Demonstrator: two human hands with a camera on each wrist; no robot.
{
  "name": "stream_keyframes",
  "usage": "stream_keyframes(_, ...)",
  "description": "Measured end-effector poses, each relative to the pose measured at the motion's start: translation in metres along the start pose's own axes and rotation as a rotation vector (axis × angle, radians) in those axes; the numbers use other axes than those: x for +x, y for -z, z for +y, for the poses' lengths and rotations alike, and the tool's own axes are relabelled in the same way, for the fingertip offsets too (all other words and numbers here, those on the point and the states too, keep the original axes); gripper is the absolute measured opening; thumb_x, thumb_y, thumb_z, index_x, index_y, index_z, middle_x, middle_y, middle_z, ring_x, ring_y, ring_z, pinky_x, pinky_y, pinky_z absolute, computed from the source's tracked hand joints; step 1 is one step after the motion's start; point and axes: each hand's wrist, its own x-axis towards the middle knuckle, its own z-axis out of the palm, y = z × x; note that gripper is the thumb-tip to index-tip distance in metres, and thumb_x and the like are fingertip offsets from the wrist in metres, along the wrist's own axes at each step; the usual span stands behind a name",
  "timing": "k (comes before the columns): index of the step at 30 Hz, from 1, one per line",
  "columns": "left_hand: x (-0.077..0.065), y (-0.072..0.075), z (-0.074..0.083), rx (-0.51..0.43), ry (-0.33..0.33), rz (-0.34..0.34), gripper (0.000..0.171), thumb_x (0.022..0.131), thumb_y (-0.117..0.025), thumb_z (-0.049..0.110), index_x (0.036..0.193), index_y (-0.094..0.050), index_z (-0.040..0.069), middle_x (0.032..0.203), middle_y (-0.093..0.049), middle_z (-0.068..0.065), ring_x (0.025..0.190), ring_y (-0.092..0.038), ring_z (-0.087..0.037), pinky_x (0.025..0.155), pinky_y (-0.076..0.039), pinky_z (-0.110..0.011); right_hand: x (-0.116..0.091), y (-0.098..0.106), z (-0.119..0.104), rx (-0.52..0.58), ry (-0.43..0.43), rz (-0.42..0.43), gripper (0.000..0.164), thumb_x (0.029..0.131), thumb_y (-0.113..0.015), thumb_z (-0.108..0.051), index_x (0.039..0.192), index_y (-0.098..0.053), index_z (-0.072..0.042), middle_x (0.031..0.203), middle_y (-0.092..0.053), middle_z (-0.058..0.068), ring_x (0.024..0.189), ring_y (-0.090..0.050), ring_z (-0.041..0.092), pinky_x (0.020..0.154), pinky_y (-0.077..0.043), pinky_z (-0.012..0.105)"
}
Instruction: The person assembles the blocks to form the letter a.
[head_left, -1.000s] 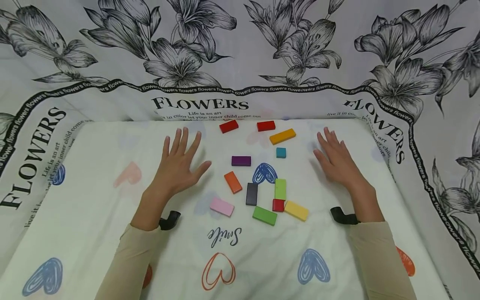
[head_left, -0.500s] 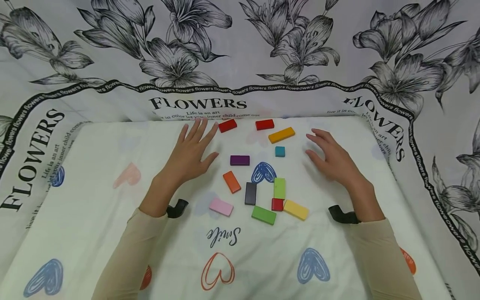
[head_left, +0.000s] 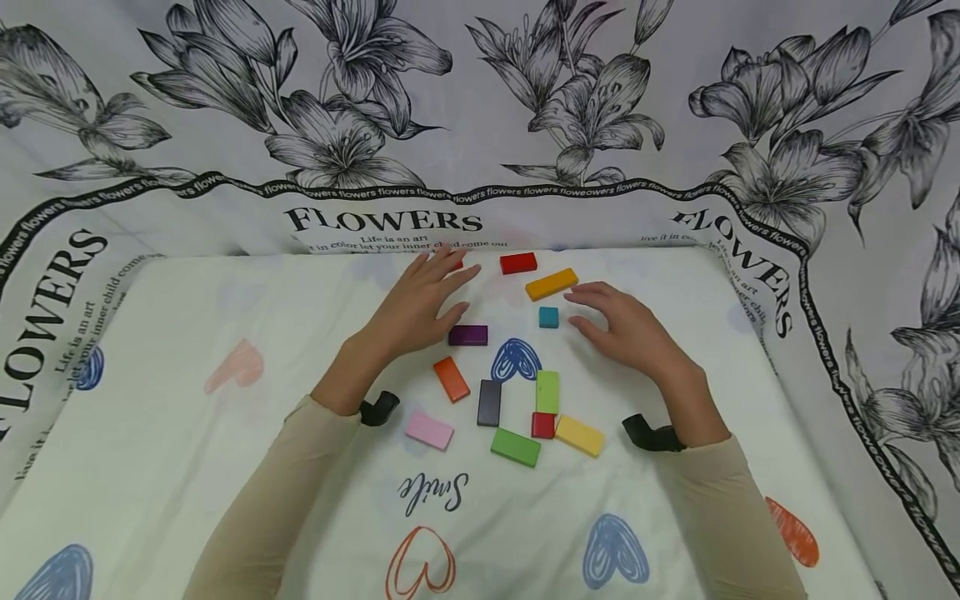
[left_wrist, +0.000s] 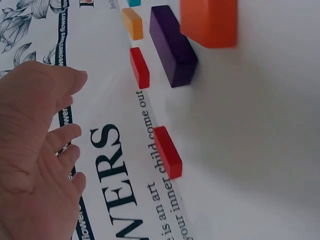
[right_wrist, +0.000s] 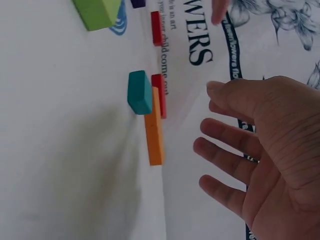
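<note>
My left hand (head_left: 422,304) hovers with spread fingers over the far left of the blocks, partly covering a red block (left_wrist: 168,153). Its thumb tip is beside a purple block (head_left: 468,335); whether they touch I cannot tell. Over on the far right, my right hand (head_left: 626,329) reaches inward, fingers loosely bent and holding nothing. Closest to its fingertips are a yellow-orange block (head_left: 551,284) and a small teal block (head_left: 548,317). Another red block (head_left: 518,263) lies at the back edge between the hands.
Nearer me lie orange (head_left: 452,379), dark grey (head_left: 489,402), pink (head_left: 429,430), green (head_left: 515,447) and yellow (head_left: 580,436) blocks. A light green block (head_left: 547,392) adjoins a small red block (head_left: 543,425). The white cloth (head_left: 300,467) has printed hearts; a flower-patterned cloth (head_left: 465,108) is behind.
Both hands have moved inward over the blocks, the left one rightward and forward, the right one leftward. The right fingers have bent more. The blocks lie as before; the head view has shifted slightly.
</note>
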Motion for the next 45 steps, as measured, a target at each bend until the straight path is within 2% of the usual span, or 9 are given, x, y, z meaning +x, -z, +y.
stream_keyframes(7,0.033,-0.005,0.023,-0.017,0.011,-0.067,0.060,0.106,-0.062,0.026,0.163,-0.044,0.019,0.176,-0.031,-0.006,0.167,-0.022,-0.028,0.137,-0.014,-0.049,0.011,0.004,-0.011,0.031,0.026,-0.049,0.042,0.103,-0.069,-0.020,0.144,-0.066,-0.011,0.152,-0.061,0.015,0.146,-0.052,0.038,0.123,-0.040,0.062)
stream_keyframes(13,0.058,-0.010,0.034,0.036,-0.006,-0.129,0.056,0.108,-0.059,0.021,0.162,-0.045,0.014,0.175,-0.032,-0.005,0.167,-0.021,-0.025,0.137,-0.016,-0.050,0.018,-0.004,-0.019,0.036,0.018,-0.069,0.043,0.102,-0.071,-0.021,0.144,-0.066,-0.011,0.154,-0.059,0.015,0.147,-0.052,0.038,0.123,-0.041,0.060)
stream_keyframes(21,0.091,-0.020,0.038,0.003,0.006,-0.126,0.048,0.109,-0.055,0.014,0.156,-0.053,0.014,0.161,-0.054,-0.007,0.160,-0.037,-0.027,0.136,-0.017,-0.050,0.029,-0.016,-0.020,0.014,0.048,-0.097,0.039,0.102,-0.072,-0.021,0.138,-0.070,-0.007,0.148,-0.063,0.015,0.142,-0.057,0.036,0.121,-0.045,0.056)
stream_keyframes(24,0.107,-0.025,0.044,0.018,-0.018,-0.140,0.048,0.106,-0.061,0.014,0.155,-0.055,0.014,0.159,-0.057,-0.007,0.156,-0.043,-0.025,0.136,-0.020,-0.048,0.030,-0.018,-0.018,0.004,0.081,-0.100,0.037,0.102,-0.072,-0.021,0.135,-0.072,-0.006,0.147,-0.064,0.015,0.141,-0.058,0.036,0.121,-0.045,0.055)
stream_keyframes(28,0.123,-0.037,0.053,0.026,-0.088,-0.223,0.048,0.104,-0.066,0.013,0.151,-0.059,0.015,0.162,-0.054,-0.004,0.155,-0.046,-0.023,0.135,-0.025,-0.045,0.029,-0.023,-0.014,-0.011,0.087,-0.095,0.036,0.102,-0.071,-0.021,0.135,-0.072,-0.006,0.148,-0.065,0.013,0.142,-0.058,0.036,0.122,-0.044,0.055)
stream_keyframes(32,0.130,-0.051,0.053,-0.057,-0.116,-0.285,0.046,0.104,-0.062,0.008,0.149,-0.062,0.017,0.164,-0.051,0.000,0.155,-0.046,-0.022,0.132,-0.032,-0.040,0.027,-0.027,-0.011,-0.010,0.075,-0.103,0.039,0.103,-0.071,-0.021,0.138,-0.070,-0.005,0.149,-0.065,0.014,0.144,-0.057,0.036,0.123,-0.043,0.055)
stream_keyframes(35,0.132,-0.059,0.049,-0.062,-0.114,-0.321,0.051,0.107,-0.058,0.010,0.157,-0.053,0.020,0.167,-0.047,0.004,0.158,-0.041,-0.020,0.132,-0.031,-0.038,0.027,-0.030,-0.009,-0.019,0.083,-0.118,0.039,0.103,-0.070,-0.019,0.139,-0.069,-0.004,0.148,-0.066,0.014,0.144,-0.057,0.036,0.123,-0.043,0.055)
stream_keyframes(39,0.132,-0.063,0.048,0.039,-0.140,-0.361,0.054,0.111,-0.054,0.019,0.163,-0.041,0.024,0.171,-0.040,0.007,0.163,-0.033,-0.020,0.136,-0.020,-0.042,0.028,-0.031,-0.009,-0.033,0.085,-0.127,0.035,0.102,-0.071,-0.017,0.135,-0.072,-0.006,0.144,-0.069,0.012,0.143,-0.059,0.035,0.122,-0.044,0.054)
stream_keyframes(45,0.131,-0.061,0.053,0.207,-0.198,-0.369,0.056,0.110,-0.054,0.020,0.165,-0.040,0.021,0.172,-0.040,0.003,0.164,-0.030,-0.024,0.138,-0.011,-0.045,0.027,-0.029,-0.008,-0.047,0.087,-0.094,0.029,0.099,-0.074,-0.015,0.126,-0.078,-0.007,0.133,-0.076,0.011,0.133,-0.066,0.035,0.116,-0.050,0.055)
